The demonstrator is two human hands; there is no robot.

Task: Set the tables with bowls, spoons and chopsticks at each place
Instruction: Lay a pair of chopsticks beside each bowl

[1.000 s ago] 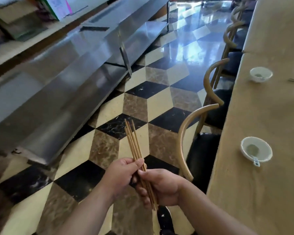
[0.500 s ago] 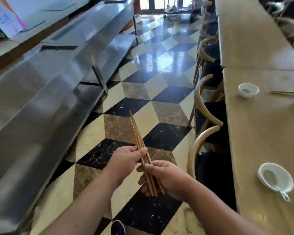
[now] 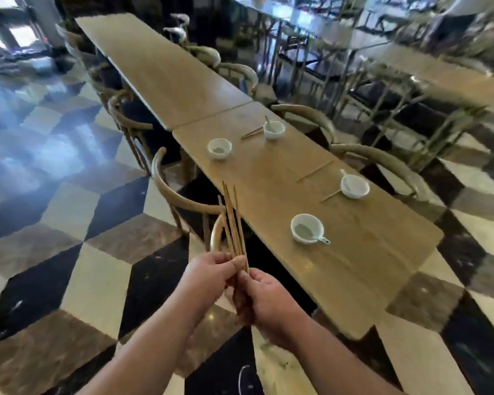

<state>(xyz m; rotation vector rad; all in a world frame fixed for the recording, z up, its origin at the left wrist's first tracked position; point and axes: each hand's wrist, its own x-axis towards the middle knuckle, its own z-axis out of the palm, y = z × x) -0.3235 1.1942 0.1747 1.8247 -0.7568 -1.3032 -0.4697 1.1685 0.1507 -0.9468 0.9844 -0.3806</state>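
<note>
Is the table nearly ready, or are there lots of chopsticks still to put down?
All four bowls are out. The two far bowls have chopsticks beside them. The near bowl and the left one have none yet. Both hands hold the chopstick bundle. The farther table is bare.

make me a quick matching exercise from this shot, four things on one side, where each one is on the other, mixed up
Things:
1. bundle of wooden chopsticks
2. nearest white bowl with a spoon
3. curved wooden chair back
4. pair of chopsticks lying flat

Places:
A. beside the far right bowl
B. tucked along the table's left edge
C. in both hands, left hand and right hand
D. on the light wooden table, nearest the person

Pairs: 1-C, 2-D, 3-B, 4-A
</note>
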